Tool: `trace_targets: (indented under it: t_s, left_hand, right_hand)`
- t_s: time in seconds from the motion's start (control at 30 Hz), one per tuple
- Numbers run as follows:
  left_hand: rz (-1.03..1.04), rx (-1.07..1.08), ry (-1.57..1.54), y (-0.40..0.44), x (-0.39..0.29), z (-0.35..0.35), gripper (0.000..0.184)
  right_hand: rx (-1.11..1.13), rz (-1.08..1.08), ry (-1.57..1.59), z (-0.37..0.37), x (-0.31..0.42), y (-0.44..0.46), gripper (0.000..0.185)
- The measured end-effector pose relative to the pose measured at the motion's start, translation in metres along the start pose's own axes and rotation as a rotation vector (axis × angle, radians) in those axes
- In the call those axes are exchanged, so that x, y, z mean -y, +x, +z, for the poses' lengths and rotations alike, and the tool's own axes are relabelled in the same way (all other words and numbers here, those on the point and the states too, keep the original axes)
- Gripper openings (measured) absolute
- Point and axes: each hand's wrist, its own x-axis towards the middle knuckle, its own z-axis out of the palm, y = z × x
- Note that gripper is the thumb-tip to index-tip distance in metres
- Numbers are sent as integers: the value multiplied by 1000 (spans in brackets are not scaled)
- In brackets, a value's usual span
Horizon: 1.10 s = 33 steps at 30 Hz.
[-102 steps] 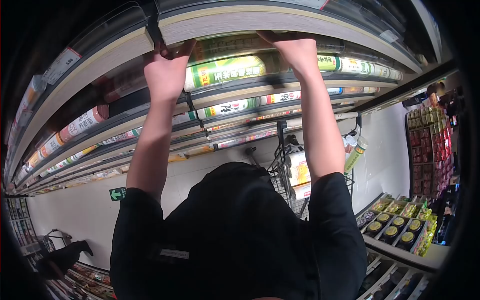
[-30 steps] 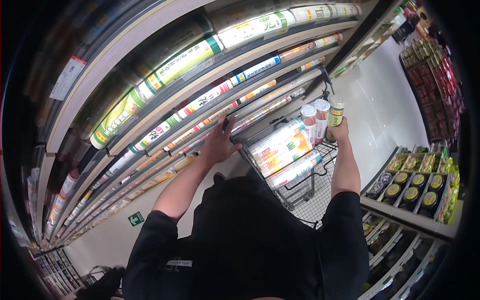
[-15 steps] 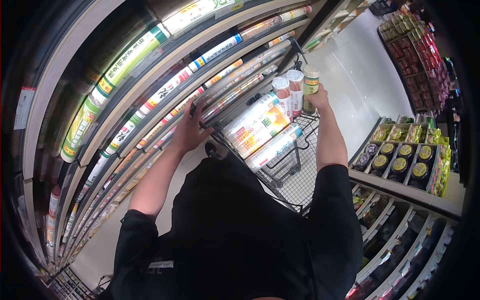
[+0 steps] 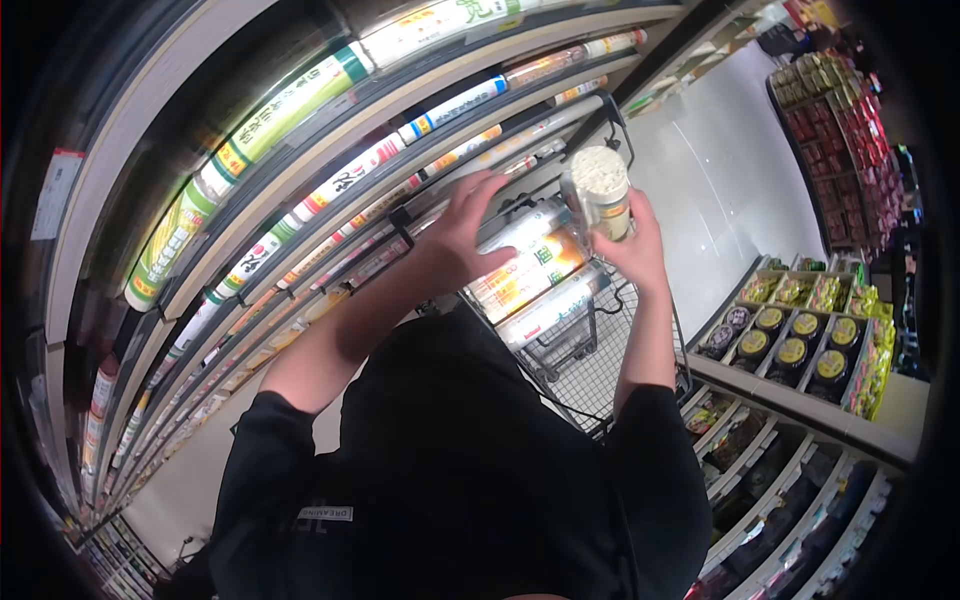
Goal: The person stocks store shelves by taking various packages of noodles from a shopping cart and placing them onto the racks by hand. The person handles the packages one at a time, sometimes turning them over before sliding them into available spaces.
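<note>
My right hand [image 4: 635,240] is wrapped round a pack of dried noodles [image 4: 603,190], a clear-wrapped cylinder with a yellow-green label. Its pale round end is tilted up towards me. My left hand [image 4: 468,228] hovers to the left with fingers spread, holding nothing. Between and below the hands, a large white-and-orange pack [image 4: 530,268] lies in the shopping cart [image 4: 580,385]. A slimmer white pack [image 4: 555,310] rests alongside it. The raised noodle pack and my right hand cover the part of the cart behind them.
Shelves on the left carry rows of long noodle packs [image 4: 290,110], one with a green label. The cart's handle [image 4: 620,125] shows near the top. On the right stands a display of dark jars with yellow lids [image 4: 790,350], with red goods [image 4: 825,150] farther back.
My right hand has brought the noodle pack up and left, tipping its end towards me. My left hand has moved right, over the cart. Two reddish packs seen upright before are now mostly hidden.
</note>
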Motion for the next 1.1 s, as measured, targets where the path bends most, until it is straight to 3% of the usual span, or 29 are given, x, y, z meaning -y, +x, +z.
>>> trace_targets:
  t_s: [0.03, 0.2, 0.3, 0.33, 0.43, 0.47, 0.5, 0.57, 0.6, 0.83, 0.9, 1.0, 1.03, 1.1]
  left_hand:
    - [-156, 78, -207, 11, -29, -6, 104]
    - [-139, -23, -701, 13, -30, -15, 98]
    - [2, -173, -310, -18, -49, -43, 86]
    - [32, -247, -172, -26, -53, -49, 78]
    - [-88, -474, -377, -44, -61, -65, 78]
    - [-125, -514, -293, -49, -59, -77, 82]
    - [-116, -592, -396, -53, -58, -85, 84]
    - [-93, -745, -598, -61, -60, -99, 88]
    - [-61, -726, -492, -67, -61, -109, 91]
    - [111, -1127, -555, -64, -59, -153, 83]
    - [213, -1164, -423, -62, -52, -171, 70]
    - [206, -1153, -238, -67, -52, -195, 64]
    - [185, -1160, -207, -69, -51, -202, 59]
    - [27, -1239, 145, -70, -34, -219, 51]
  right_hand:
    - [47, -53, 2, 7, 20, -1, 71]
    - [210, -217, 35, 49, 74, 4, 73]
    - [188, -314, 56, 67, 96, 9, 74]
    - [219, -343, 23, 73, 93, 12, 87]
    - [107, -287, 67, 93, 90, 24, 102]
    - [211, -126, 164, 100, 70, 29, 113]
    - [222, 17, 510, 109, 74, 33, 105]
    - [295, 176, 914, 122, 86, 43, 92]
    - [330, 120, 1049, 126, 102, 46, 77]
    - [254, -96, 928, 149, 195, 108, 67]
    - [226, -155, 937, 157, 216, 125, 68]
    - [195, -246, 893, 161, 237, 153, 69]
    - [184, -275, 870, 164, 242, 162, 70]
    - [184, -278, 764, 164, 252, 178, 60]
